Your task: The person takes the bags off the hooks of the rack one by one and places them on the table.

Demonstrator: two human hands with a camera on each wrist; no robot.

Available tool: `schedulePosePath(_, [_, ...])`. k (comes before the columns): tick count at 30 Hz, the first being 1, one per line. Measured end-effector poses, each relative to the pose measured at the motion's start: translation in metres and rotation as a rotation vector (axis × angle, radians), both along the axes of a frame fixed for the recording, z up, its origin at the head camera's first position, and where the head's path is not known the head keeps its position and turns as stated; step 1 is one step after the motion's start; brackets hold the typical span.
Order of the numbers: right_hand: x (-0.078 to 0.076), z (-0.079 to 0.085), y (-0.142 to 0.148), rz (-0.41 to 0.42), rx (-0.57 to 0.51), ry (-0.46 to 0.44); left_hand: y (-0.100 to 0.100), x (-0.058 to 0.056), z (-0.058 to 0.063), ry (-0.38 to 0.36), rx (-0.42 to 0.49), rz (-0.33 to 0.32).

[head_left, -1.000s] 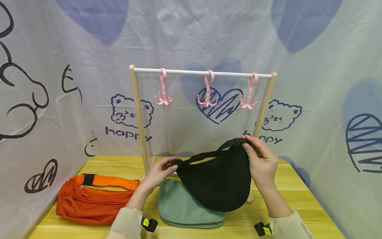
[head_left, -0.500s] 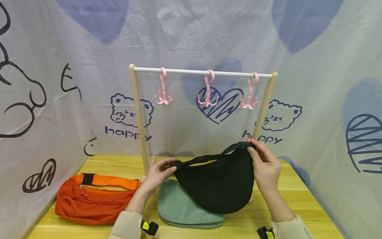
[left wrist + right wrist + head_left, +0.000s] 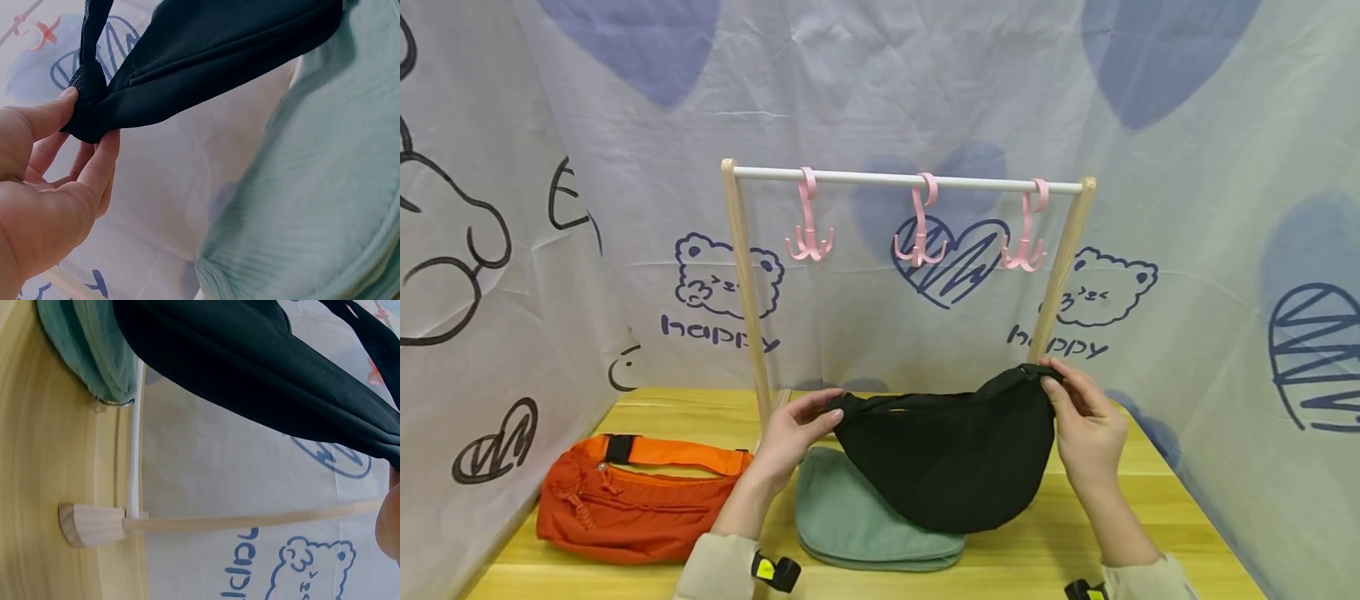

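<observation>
A black crescent-shaped shoulder bag (image 3: 951, 467) is held up between both hands, its strap running along the top. My left hand (image 3: 793, 433) pinches its left corner where the strap joins, thumb on the near side, as the left wrist view shows close up. At the upper right corner, my right hand (image 3: 1086, 421) pinches the other strap end, higher than the left. Only a bit of the right thumb (image 3: 390, 519) shows in the right wrist view. Below and partly behind the black bag lies a green corduroy bag (image 3: 868, 525) on the table.
An orange waist bag (image 3: 640, 508) lies on the wooden table (image 3: 1150, 517) at left. Behind stands a rack with a white bar (image 3: 865, 177) and wooden posts (image 3: 748, 292). Three pink hooks (image 3: 808, 225) hang from it. A printed cloth (image 3: 880, 92) encloses the back and sides.
My right hand has moved right and slightly down, drawing the black bag wider. The gap under its strap has narrowed. The left hand has barely moved.
</observation>
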State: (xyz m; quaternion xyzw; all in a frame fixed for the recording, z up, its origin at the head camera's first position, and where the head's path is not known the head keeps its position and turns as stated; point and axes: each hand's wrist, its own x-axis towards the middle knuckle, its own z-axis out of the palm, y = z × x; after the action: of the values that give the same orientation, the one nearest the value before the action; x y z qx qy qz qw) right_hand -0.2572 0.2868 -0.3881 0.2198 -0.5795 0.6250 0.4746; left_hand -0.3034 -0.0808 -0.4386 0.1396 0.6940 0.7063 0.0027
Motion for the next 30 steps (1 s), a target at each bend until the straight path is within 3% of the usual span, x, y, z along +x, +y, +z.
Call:
schedulePosePath(4, [0.003,0.000,0.006,-0.011,-0.021,-0.023,0.004,0.003,0.007,-0.003,0.018,0.002])
schedulePosePath(13, [0.012,-0.003,0.023,-0.140,-0.010,-0.119,0.018,0.008,0.017,-0.013,0.060,-0.025])
schedulePosePath(25, [0.015,-0.011,0.049,-0.148,-0.068,-0.184,0.045,0.012,0.023,0.001,0.085,-0.059])
schedulePosePath(30, [0.014,-0.014,0.060,-0.106,-0.104,-0.153,0.060,0.012,0.027,-0.006,0.108,-0.079])
